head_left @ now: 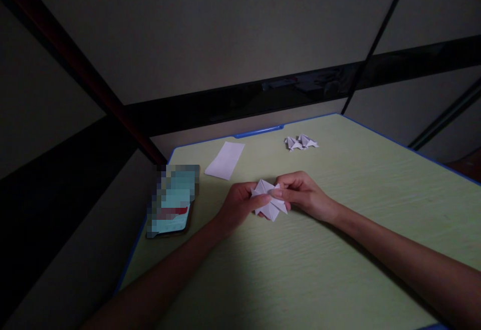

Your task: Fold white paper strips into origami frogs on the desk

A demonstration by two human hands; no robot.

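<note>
A partly folded white paper piece with pointed flaps is held just above the pale green table near its middle. My left hand grips its left side, thumb pressed on top. My right hand pinches its right edge with thumb and fingers curled together. Both hands are closed on the paper.
A phone with a lit screen lies at the table's left edge. A flat white paper strip lies behind the hands. Two small finished folded paper figures sit at the far side. The table has a blue rim.
</note>
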